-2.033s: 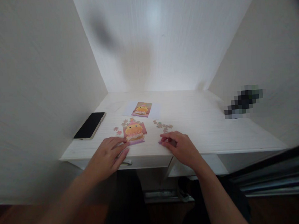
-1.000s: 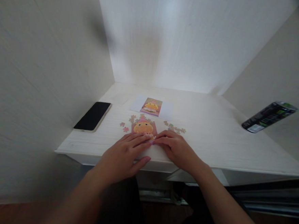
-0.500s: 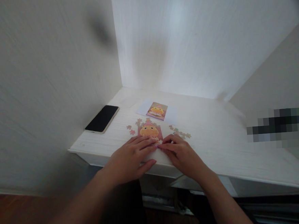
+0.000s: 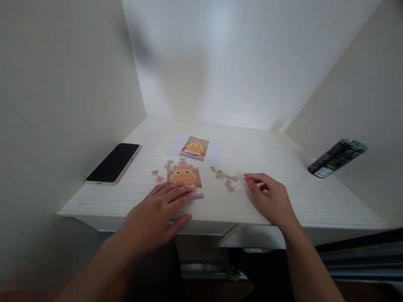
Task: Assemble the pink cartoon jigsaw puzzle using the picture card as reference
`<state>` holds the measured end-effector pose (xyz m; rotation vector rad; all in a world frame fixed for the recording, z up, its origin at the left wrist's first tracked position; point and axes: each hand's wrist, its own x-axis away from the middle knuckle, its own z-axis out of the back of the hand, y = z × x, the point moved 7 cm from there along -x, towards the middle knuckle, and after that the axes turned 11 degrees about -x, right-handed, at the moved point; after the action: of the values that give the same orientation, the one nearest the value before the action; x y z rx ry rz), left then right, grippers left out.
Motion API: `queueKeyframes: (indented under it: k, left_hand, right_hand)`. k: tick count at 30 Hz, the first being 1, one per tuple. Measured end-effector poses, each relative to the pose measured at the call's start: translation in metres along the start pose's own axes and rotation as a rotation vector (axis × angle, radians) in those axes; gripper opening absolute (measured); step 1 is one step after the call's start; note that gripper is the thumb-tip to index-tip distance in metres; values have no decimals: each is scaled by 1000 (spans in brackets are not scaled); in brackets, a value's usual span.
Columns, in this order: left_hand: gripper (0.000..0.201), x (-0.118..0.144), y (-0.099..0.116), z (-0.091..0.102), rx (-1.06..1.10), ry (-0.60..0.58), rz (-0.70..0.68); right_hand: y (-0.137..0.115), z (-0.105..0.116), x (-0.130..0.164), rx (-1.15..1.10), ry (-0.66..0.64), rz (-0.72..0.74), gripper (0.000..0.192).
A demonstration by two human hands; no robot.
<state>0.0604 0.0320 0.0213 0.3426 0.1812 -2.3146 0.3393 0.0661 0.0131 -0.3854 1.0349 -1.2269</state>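
The left hand [image 4: 154, 216] lies flat on the white wooden desk [image 4: 294, 195], fingers spread a little apart. Its fingertips press on the near edge of the half-built pink and orange cardboard puzzle [image 4: 184, 177]. It grips nothing; it only holds the puzzle down.

The right hand [image 4: 272, 196] rests on the desk, well to the right of the puzzle. Its thumb and first finger are close together, but I cannot tell if a piece is pinched between them. Just between this hand and the puzzle lies a small heap of loose puzzle pieces [image 4: 226, 178]. A few more loose pieces [image 4: 157, 176] lie just left of the puzzle.

Behind the puzzle sits a little white card with the same orange picture [image 4: 194, 149]. Left of the puzzle, near the wall, lies a flat black phone [image 4: 114, 162]. Far to the right of the puzzle there is a black and green can [image 4: 336, 157]; whether it lies on the desk I cannot tell.

What could go wrong? The puzzle sits quite near the front edge of the desk. If the left hand slides back, it could drag the puzzle with it, and the joined bits might pop apart or fall off. The loose pieces are tiny and light, so a sleeve or wrist sweeping across could knock them to the floor. Pushing too hard on one corner might lift the other pieces out of place.
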Motion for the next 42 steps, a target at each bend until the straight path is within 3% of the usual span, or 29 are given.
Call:
queueKeyframes:
  k: [3,7,14,23,26,29,32,35,42]
  left_hand:
    - [48,1,0,-1,-8,6,-7]
    - [48,1,1,-2,-24,1,2]
    - [47,-1,2,-3,-42,-16,-1]
    - [44,3,6,1,1,13,-8]
    - [38,6,-18,12,78,145,112]
    - [35,15,-65,24,68,282,401]
    - [39,19,-97,22,34,185,552]
    - [40,12,-101,16,55,85,516]
    - [37,1,-96,10,111,98,474]
  right_hand:
    - [-2,-7,3,-2,-125,-15,24]
    - [-16,-21,3,53,-220,74,29]
    - [-10,-23,-1,17,-248,60,16]
    - [-12,-20,2,17,-227,64,20]
    - [-10,-18,2,15,-200,55,23]
    - [-8,-16,2,16,-166,59,24]
    - [-4,-15,1,9,-158,45,24]
    - [-2,-15,1,-5,-154,19,23]
    - [-4,-13,1,-27,-131,-16,22]
